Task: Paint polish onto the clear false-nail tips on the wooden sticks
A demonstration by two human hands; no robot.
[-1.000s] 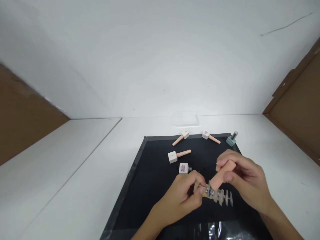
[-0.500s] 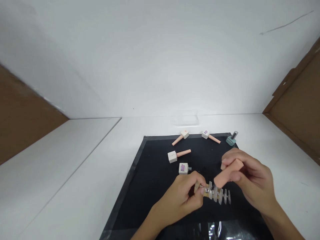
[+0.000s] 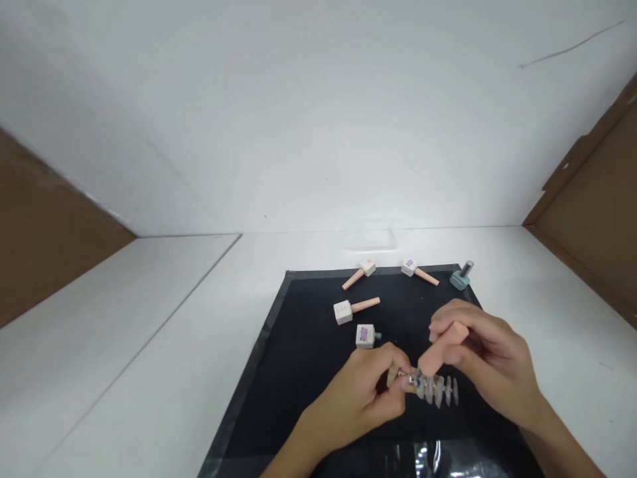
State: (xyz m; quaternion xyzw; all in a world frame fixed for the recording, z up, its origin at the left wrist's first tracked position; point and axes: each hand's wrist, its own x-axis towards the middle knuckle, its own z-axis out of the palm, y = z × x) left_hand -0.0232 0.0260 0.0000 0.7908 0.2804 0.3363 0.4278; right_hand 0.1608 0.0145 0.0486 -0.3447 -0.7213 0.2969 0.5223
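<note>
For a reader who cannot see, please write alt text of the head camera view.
Two bare hands work over a black mat: the left hand pinches a strip of clear nail tips, the right hand holds a peach brush cap to it. Small polish bottles lie behind.

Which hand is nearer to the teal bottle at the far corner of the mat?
The right hand. It is just in front of the teal bottle, while the left hand is further away, on the other side.

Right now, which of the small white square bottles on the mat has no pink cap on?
The white bottle with the purple label, nearest the left hand; its bare neck shows, while the other three have pink caps.
</note>
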